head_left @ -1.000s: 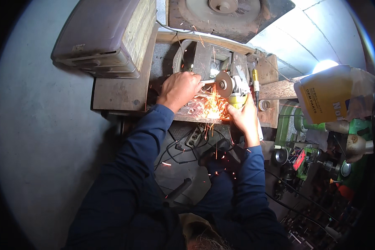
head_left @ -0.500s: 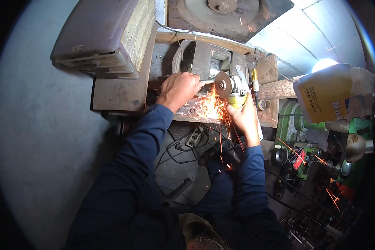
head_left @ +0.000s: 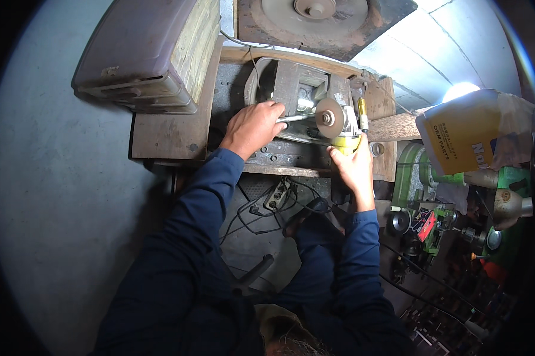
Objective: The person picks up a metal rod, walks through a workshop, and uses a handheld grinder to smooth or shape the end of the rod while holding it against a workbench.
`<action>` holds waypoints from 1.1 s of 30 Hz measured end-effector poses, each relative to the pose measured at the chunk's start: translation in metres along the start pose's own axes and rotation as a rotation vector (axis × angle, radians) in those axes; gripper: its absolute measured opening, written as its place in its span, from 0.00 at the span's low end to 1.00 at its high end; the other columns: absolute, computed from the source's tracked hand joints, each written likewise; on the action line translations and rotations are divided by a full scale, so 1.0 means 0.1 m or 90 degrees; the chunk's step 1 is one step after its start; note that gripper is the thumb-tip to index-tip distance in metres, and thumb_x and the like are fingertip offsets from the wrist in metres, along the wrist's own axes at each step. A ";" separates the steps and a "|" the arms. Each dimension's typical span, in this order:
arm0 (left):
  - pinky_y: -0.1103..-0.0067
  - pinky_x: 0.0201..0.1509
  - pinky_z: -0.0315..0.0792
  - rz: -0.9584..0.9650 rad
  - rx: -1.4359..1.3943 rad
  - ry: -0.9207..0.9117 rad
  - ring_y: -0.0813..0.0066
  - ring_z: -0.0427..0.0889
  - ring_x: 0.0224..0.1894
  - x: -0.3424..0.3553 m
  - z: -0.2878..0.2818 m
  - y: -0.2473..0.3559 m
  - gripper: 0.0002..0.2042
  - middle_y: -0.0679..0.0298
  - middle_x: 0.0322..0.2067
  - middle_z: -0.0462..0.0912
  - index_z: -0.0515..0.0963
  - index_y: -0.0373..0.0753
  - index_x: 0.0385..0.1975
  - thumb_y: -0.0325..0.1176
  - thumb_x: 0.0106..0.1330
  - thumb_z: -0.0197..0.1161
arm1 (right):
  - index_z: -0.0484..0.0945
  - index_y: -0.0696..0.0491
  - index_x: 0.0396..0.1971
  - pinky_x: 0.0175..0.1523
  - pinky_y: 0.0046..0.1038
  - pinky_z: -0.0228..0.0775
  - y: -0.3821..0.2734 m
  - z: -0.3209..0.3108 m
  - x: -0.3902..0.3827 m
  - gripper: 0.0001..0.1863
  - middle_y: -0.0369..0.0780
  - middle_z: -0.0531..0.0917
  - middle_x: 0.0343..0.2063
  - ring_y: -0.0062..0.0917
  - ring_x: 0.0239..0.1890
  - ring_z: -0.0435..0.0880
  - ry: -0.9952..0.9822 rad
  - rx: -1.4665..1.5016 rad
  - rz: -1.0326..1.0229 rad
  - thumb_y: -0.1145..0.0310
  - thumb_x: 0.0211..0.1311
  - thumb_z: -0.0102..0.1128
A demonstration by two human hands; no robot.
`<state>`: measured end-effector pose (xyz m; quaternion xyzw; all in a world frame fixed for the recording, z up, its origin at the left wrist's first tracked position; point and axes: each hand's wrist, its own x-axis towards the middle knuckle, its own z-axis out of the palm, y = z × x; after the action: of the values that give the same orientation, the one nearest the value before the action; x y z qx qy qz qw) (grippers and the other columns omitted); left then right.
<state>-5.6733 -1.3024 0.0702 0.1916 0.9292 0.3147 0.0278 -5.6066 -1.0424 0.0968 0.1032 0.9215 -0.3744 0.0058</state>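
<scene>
While a grey drawer unit (head_left: 138, 53) stands up and left of both grips, here's the left hand (head_left: 251, 129), fist clamped round a slim metal rod (head_left: 296, 118) that pokes out to its right! At the rod's far end comes the angle grinder (head_left: 346, 143), its round disc (head_left: 329, 118) just beside or touching the tip, I can't tell which. Under the disc, the right hand (head_left: 356, 168) closes round the grinder's yellow body. Just up and right of that grip, a slim yellow-ended tool (head_left: 363, 110); well off to the right, 1 yellow package (head_left: 454, 139).

Head-worn fisheye, steep downward view
</scene>
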 end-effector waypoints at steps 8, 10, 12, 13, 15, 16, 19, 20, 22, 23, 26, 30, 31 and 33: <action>0.60 0.41 0.77 0.005 0.004 -0.010 0.47 0.84 0.39 0.00 0.00 -0.06 0.12 0.53 0.35 0.85 0.82 0.36 0.37 0.39 0.65 0.69 | 0.69 0.61 0.54 0.53 0.39 0.79 0.02 0.02 0.01 0.35 0.54 0.87 0.42 0.45 0.47 0.89 -0.005 -0.011 0.004 0.61 0.51 0.76; 0.60 0.41 0.77 0.005 0.007 -0.012 0.47 0.84 0.38 0.01 -0.02 -0.05 0.12 0.53 0.35 0.85 0.83 0.37 0.37 0.39 0.65 0.69 | 0.70 0.60 0.53 0.53 0.38 0.78 0.05 0.04 0.01 0.34 0.53 0.87 0.42 0.43 0.47 0.88 -0.009 -0.011 0.011 0.60 0.52 0.76; 0.60 0.41 0.77 0.005 0.025 -0.012 0.47 0.84 0.38 0.02 -0.03 -0.04 0.12 0.54 0.36 0.85 0.83 0.37 0.38 0.40 0.65 0.69 | 0.71 0.59 0.52 0.54 0.38 0.77 0.06 0.05 0.02 0.33 0.52 0.87 0.43 0.41 0.47 0.88 -0.012 -0.012 0.017 0.59 0.52 0.77; 0.60 0.41 0.77 0.006 0.025 -0.012 0.47 0.84 0.38 0.02 -0.03 -0.04 0.12 0.54 0.36 0.85 0.83 0.37 0.38 0.40 0.65 0.69 | 0.71 0.59 0.52 0.54 0.38 0.77 0.06 0.06 0.02 0.33 0.52 0.87 0.43 0.41 0.47 0.88 -0.016 -0.009 0.015 0.59 0.52 0.77; 0.60 0.40 0.77 0.013 0.032 -0.002 0.48 0.84 0.37 0.02 -0.02 -0.03 0.11 0.56 0.35 0.85 0.83 0.38 0.37 0.40 0.65 0.69 | 0.71 0.59 0.52 0.54 0.39 0.77 0.04 0.07 0.03 0.33 0.52 0.87 0.43 0.42 0.48 0.88 -0.020 -0.007 0.013 0.59 0.51 0.77; 0.60 0.40 0.77 0.013 0.032 -0.002 0.48 0.84 0.37 0.02 -0.03 -0.03 0.11 0.56 0.35 0.85 0.83 0.38 0.37 0.40 0.65 0.69 | 0.70 0.61 0.52 0.54 0.40 0.78 0.02 0.07 0.03 0.34 0.54 0.87 0.42 0.45 0.48 0.88 -0.027 -0.019 0.017 0.60 0.51 0.77; 0.60 0.40 0.77 0.010 0.043 -0.002 0.49 0.85 0.36 0.03 -0.03 -0.01 0.11 0.58 0.35 0.85 0.83 0.38 0.37 0.39 0.65 0.69 | 0.69 0.62 0.52 0.53 0.41 0.78 0.01 0.08 0.03 0.34 0.55 0.87 0.42 0.49 0.48 0.88 -0.033 -0.041 0.018 0.60 0.51 0.76; 0.61 0.40 0.78 0.014 0.044 0.004 0.50 0.85 0.36 0.02 -0.03 0.00 0.11 0.58 0.34 0.85 0.83 0.38 0.36 0.39 0.65 0.69 | 0.69 0.62 0.52 0.53 0.41 0.78 0.00 0.09 0.03 0.34 0.56 0.87 0.42 0.49 0.48 0.87 -0.034 -0.052 0.015 0.60 0.51 0.76; 0.61 0.40 0.78 0.018 0.046 0.010 0.50 0.85 0.36 0.02 -0.03 0.00 0.11 0.59 0.34 0.84 0.83 0.38 0.36 0.39 0.65 0.70 | 0.70 0.62 0.51 0.53 0.41 0.78 -0.04 0.10 0.02 0.33 0.55 0.87 0.42 0.49 0.48 0.87 -0.025 -0.056 0.002 0.60 0.51 0.76; 0.61 0.40 0.78 0.018 0.048 0.010 0.50 0.85 0.36 0.02 -0.03 0.00 0.10 0.59 0.34 0.85 0.83 0.38 0.36 0.39 0.65 0.70 | 0.70 0.62 0.51 0.53 0.41 0.78 -0.05 0.10 0.01 0.33 0.55 0.87 0.42 0.49 0.48 0.87 -0.018 -0.060 -0.011 0.60 0.51 0.76; 0.61 0.40 0.78 0.015 0.044 0.007 0.50 0.85 0.36 0.02 -0.03 0.00 0.10 0.58 0.34 0.85 0.84 0.38 0.36 0.39 0.65 0.69 | 0.70 0.61 0.51 0.54 0.41 0.78 -0.02 0.12 0.02 0.33 0.55 0.87 0.42 0.48 0.48 0.88 -0.031 -0.049 0.003 0.60 0.51 0.76; 0.61 0.41 0.78 0.005 0.027 -0.011 0.49 0.85 0.36 0.04 0.04 -0.07 0.11 0.54 0.33 0.86 0.84 0.38 0.36 0.40 0.67 0.67 | 0.70 0.61 0.51 0.54 0.40 0.78 -0.03 0.07 0.02 0.33 0.55 0.87 0.42 0.48 0.48 0.88 -0.032 -0.042 0.014 0.60 0.51 0.76; 0.61 0.41 0.78 0.005 0.027 -0.011 0.49 0.85 0.36 0.04 0.06 -0.09 0.11 0.54 0.33 0.86 0.84 0.38 0.36 0.40 0.67 0.67 | 0.70 0.61 0.51 0.54 0.39 0.78 -0.01 0.06 0.02 0.33 0.55 0.87 0.42 0.47 0.48 0.88 -0.021 -0.027 0.014 0.60 0.51 0.76; 0.60 0.39 0.80 0.020 0.047 0.002 0.49 0.86 0.34 0.03 0.10 -0.13 0.13 0.52 0.29 0.85 0.82 0.38 0.30 0.41 0.70 0.63 | 0.70 0.61 0.51 0.54 0.39 0.78 0.02 0.03 0.03 0.33 0.54 0.87 0.42 0.46 0.48 0.88 -0.010 -0.012 0.015 0.60 0.51 0.76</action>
<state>-5.6785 -1.3051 0.0552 0.2066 0.9371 0.2810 0.0142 -5.6093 -1.0430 0.0928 0.1106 0.9236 -0.3666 0.0186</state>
